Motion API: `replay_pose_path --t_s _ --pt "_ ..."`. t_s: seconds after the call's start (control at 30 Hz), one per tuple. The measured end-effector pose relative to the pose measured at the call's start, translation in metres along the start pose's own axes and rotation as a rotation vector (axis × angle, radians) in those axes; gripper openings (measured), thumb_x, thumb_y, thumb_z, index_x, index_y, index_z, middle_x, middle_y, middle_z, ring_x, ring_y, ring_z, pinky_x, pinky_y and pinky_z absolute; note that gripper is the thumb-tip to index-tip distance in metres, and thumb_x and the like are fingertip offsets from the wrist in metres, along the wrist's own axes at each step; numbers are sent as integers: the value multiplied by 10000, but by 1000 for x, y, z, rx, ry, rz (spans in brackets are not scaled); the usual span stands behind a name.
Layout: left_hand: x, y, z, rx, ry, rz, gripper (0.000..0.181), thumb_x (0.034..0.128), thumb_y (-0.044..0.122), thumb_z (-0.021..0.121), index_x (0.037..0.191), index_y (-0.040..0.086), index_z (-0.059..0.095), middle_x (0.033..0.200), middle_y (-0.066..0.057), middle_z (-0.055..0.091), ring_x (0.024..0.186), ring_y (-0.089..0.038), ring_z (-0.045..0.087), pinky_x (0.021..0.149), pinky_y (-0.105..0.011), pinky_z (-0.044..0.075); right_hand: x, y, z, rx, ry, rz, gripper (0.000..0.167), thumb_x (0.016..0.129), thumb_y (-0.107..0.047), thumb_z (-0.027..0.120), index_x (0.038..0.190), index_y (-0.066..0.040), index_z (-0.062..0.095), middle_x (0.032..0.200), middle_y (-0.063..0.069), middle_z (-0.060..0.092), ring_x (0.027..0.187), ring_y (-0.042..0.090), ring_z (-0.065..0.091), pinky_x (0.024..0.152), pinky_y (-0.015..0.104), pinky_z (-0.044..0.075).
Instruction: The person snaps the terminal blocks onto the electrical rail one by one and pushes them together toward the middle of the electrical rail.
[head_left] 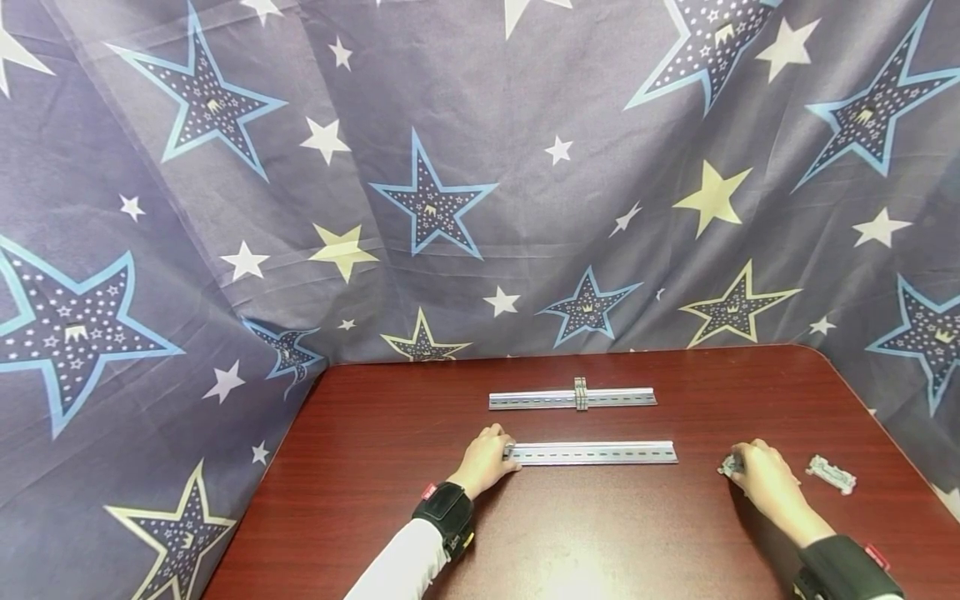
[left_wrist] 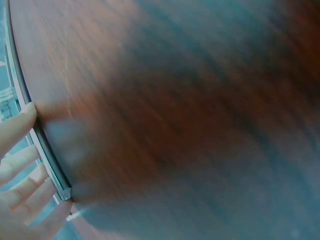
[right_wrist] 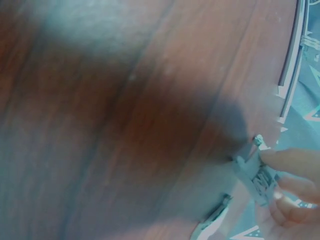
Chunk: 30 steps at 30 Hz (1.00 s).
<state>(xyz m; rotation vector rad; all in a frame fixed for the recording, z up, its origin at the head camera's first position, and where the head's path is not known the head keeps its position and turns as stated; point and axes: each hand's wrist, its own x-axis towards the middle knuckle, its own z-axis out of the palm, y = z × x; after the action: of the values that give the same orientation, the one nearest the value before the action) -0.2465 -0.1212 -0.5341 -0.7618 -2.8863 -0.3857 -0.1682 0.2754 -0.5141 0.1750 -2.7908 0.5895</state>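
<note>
Narrowly, the right hand's (head_left: pixel 768 482) grip pinches a small grey block (head_left: pixel 729 466) between thumb and fingers, to the right of the near rail (head_left: pixel 600 454) and apart from it. The left hand's (head_left: pixel 483 461) grip holds that slotted metal rail by its left end, thumb along the near edge, fingers across the far side. Right of the right hand, a loose block (head_left: pixel 831 474) lies on the desk (head_left: pixel 600 525). Behind, a far rail (head_left: pixel 528 401) carries upright narrow pieces (head_left: pixel 581 394) near its middle. Star-patterned cloth (head_left: pixel 510 100) hangs beyond.
</note>
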Motion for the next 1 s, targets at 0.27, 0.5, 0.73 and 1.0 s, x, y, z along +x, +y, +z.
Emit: replay_pose_path --t_s 0.27,0.5,0.73,1.0 --pt "0 1 -1 -6 -7 -11 332 641 263 749 885 54 666 793 -6 498 757 -171 498 606 -290 423 3 -7 -8 19 -110 83 60 665 18 620 693 37 570 525 23 512 484 164 477 492 385 383" --pt "-1 2 -2 -9 3 -12 328 638 259 750 878 51 667 789 -6 502 753 -173 501 611 -288 425 7 -11 -12 45 -137 122 48 689 -13 615 662 3 578 549 47 549 511 169 492 515 391 393" --pt "-1 2 -3 -6 5 -6 324 639 258 751 876 51 669 789 -10 504 756 -177 504 617 -292 428 18 -22 -15 157 -167 173 97 694 -53 618 713 39 597 634 84 605 565 177 537 534 353 405" --pt "-2 3 -4 -5 11 -7 328 634 259 750 874 50 668 794 -12 508 760 -179 506 617 -291 430 30 -38 -10 210 -156 171 106 679 -57 612 714 44 606 618 66 605 543 117 507 513 305 380"
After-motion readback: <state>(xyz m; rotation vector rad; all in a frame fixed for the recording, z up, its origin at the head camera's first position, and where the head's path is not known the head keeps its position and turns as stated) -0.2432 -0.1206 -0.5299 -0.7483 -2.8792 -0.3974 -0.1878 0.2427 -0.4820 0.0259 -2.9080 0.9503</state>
